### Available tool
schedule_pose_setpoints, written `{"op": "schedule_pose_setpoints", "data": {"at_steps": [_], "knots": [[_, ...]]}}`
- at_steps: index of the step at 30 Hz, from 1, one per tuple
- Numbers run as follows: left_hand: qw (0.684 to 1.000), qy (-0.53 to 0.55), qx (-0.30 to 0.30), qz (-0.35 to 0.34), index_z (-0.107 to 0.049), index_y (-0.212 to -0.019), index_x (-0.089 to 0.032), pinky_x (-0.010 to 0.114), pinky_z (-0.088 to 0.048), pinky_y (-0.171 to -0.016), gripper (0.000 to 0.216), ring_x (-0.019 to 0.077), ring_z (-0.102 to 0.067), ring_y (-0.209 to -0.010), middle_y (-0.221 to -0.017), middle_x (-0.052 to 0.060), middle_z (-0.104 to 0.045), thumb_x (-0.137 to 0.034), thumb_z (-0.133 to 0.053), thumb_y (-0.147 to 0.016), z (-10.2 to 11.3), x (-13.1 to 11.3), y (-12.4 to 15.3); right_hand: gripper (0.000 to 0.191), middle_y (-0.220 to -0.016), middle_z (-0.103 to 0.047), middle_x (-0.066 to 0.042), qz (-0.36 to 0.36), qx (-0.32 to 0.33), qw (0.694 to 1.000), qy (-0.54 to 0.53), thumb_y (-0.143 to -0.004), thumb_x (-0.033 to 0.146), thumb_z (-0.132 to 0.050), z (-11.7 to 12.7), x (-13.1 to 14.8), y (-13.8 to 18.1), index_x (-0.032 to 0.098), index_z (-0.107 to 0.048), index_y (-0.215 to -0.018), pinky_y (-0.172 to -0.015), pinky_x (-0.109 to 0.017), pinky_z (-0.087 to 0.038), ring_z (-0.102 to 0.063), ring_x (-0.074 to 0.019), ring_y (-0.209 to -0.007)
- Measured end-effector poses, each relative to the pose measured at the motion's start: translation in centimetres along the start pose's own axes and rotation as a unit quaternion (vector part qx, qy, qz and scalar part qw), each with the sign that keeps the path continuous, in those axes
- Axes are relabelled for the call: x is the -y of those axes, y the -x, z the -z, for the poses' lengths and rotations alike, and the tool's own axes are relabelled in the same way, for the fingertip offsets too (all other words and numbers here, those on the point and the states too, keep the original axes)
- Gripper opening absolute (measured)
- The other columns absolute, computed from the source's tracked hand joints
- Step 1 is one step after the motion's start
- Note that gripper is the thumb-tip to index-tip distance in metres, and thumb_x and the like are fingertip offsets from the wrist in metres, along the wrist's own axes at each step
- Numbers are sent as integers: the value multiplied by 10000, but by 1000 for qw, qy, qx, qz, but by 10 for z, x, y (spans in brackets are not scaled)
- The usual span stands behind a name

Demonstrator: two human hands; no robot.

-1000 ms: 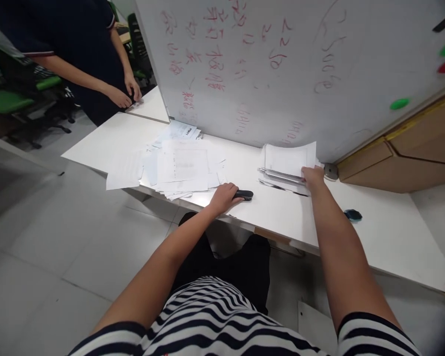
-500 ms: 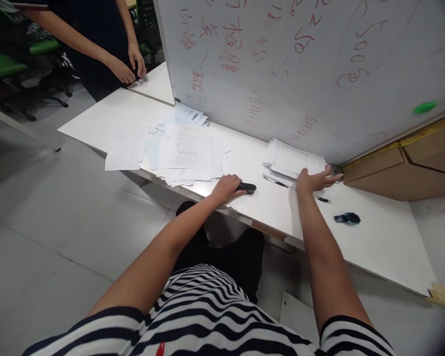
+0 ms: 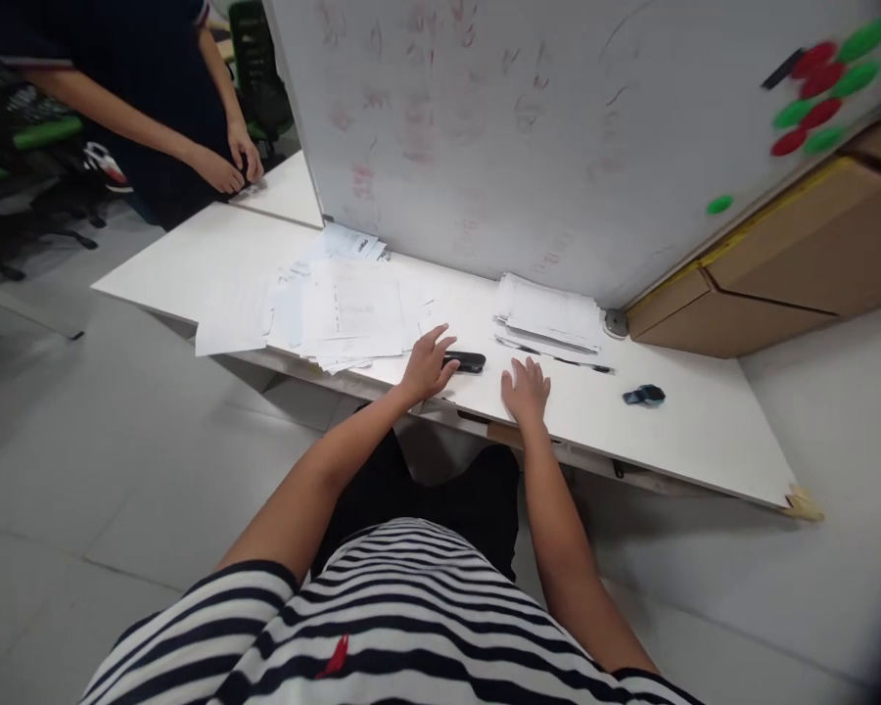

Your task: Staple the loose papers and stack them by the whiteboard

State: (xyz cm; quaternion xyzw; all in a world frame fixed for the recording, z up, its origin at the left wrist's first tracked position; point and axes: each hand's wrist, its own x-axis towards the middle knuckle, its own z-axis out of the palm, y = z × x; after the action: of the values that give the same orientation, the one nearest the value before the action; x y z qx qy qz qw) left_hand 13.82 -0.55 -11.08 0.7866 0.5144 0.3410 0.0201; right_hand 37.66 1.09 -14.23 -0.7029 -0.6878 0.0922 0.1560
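A black stapler (image 3: 470, 362) is lying near the front edge of the white surface (image 3: 712, 426), its near end sitting beside the thumb of the left hand (image 3: 424, 370). The fingers of that hand are spreading apart rather than clenching; whether the thumb is touching the stapler or only overlapping it in view, one cannot tell. The right hand (image 3: 527, 394) is resting just to the right of the stapler, palm down, its fingers extended and grasping nothing.

Loose sheets (image 3: 359, 308) are spreading across the surface to the left of the left hand, while a stack of paper (image 3: 550, 311) is lying farther back on the right. A thin black-and-white strip (image 3: 539, 352) is stretching along the front of that stack, and a small dark-blue object (image 3: 644, 395) is lying farther right.

The person seems to be pausing between grips, with the paper in two groups and the stapler between them. Picking up the stapler would be calling for the left fingers to close around its body; handling the stack would be calling for a farther reach by the right hand.
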Motion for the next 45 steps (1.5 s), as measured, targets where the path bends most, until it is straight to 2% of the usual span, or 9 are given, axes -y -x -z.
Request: {"op": "schedule_pose_setpoints", "data": {"at_steps": [4, 8, 13, 15, 24, 27, 36, 41, 45], "knots": [[999, -37, -11, -23, -490, -1245, -203, 488, -283, -1047, 381, 278, -313, -1342, -1434, 164, -379, -378, -407, -917, 7, 6, 0, 525, -1526, -278, -104, 0, 9, 1000, -1, -927, 447, -307, 2, 0, -1, 209, -443, -1375, -1122, -527, -103, -179, -280, -1414], [990, -102, -21, 93, -579, -1144, -226, 481, -260, -1058, 309, 272, -301, -1352, -1391, 100, -468, -260, -364, -924, 31, 48, -20, 529, -1529, -275, -103, 2, 6, 1000, -3, -933, 454, -295, 1, 0, 0, 202, -452, -1371, -1127, -518, -99, -179, -277, -1414], [955, -145, 175, 192, -488, -1299, -202, 460, -269, -1057, 577, 338, -269, -1368, -1474, 122, -375, -541, -500, -832, 63, 116, -22, 534, -1525, -289, -103, 3, 2, 1000, -19, -933, 470, -297, 0, -3, 0, 202, -466, -1363, -1128, -508, -112, -192, -272, -1412], [946, -152, 202, 202, -454, -1324, -198, 419, -258, -1067, 624, 319, -263, -1377, -1496, 114, -343, -581, -474, -832, 66, 126, -16, 527, -1516, -309, -97, 2, -6, 1000, -20, -926, 473, -313, -1, -4, 0, 208, -484, -1348, -1127, -510, -113, -208, -270, -1407], [946, -200, 95, 236, -540, -1139, -142, 388, -371, -900, 379, 293, -524, -1122, -1122, 167, -617, -397, -355, -930, 51, 103, -15, 510, -1503, -339, -97, 3, -20, 999, -24, -921, 461, -332, -1, -5, 2, 204, -512, -1323, -1126, -510, -124, -225, -267, -1401], [939, -217, 113, 244, -537, -1110, -140, 376, -393, -842, 352, 292, -555, -1063, -1046, 171, -630, -375, -338, -939, 52, 103, -21, 497, -1489, -362, -97, 4, -29, 999, -22, -920, 456, -340, 0, -4, 2, 205, -524, -1307, -1123, -508, -136, -241, -263, -1394], [907, -246, 294, 173, -352, -1316, -125, 366, -410, -782, 460, 302, -608, -935, -997, 171, -631, -317, -432, -906, 72, 114, -58, 475, -1477, -384, -91, -6, -34, 999, -34, -922, 437, -349, 0, -4, 1, 206, -536, -1293, -1129, -490, -136, -258, -251, -1386], [908, -254, 281, 177, -253, -1401, -119, 386, -416, -790, 544, 304, -604, -954, -1080, 203, -573, -137, -383, -874, 73, 110, -57, 461, -1461, -407, -89, -5, -43, 997, -58, -922, 440, -341, 0, -6, 0, 214, -557, -1260, -1126, -491, -142, -282, -246, -1370], [927, -206, 224, 221, -271, -1404, -158, 394, -425, -789, 551, 294, -607, -938, -1110, 194, -565, -139, -398, -868, 76, 112, -53, 431, -1423, -448, -103, 1, -63, 996, -64, -913, 417, -357, -2, -8, -3, 211, -587, -1213, -1114, -505, -161, -324, -254, -1339]]}}
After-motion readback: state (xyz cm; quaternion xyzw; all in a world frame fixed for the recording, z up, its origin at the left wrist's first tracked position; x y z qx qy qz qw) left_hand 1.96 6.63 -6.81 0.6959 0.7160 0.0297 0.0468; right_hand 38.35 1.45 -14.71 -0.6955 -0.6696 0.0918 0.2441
